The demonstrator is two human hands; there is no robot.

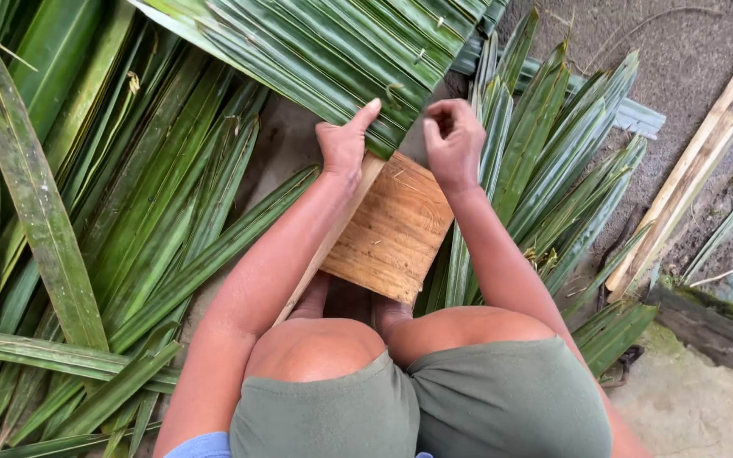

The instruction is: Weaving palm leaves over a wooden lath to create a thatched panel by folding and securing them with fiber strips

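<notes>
A panel of folded green palm leaves (332, 47) stretches across the top, pinned along a pale wooden slat (337, 229) that runs down toward my knees. My left hand (345, 140) grips the panel's lower edge, thumb raised against the leaves. My right hand (454, 140) is closed beside it at the same edge, fingers curled as if pinching something small that I cannot make out. A brown wooden block (396, 229) sits under the panel between my forearms.
Loose long palm leaves (112, 220) cover the ground on the left, and more leaves (553, 161) lie on the right. A split bamboo pole (697, 161) lies at the right on bare earth. A mossy concrete edge (706, 326) borders the lower right.
</notes>
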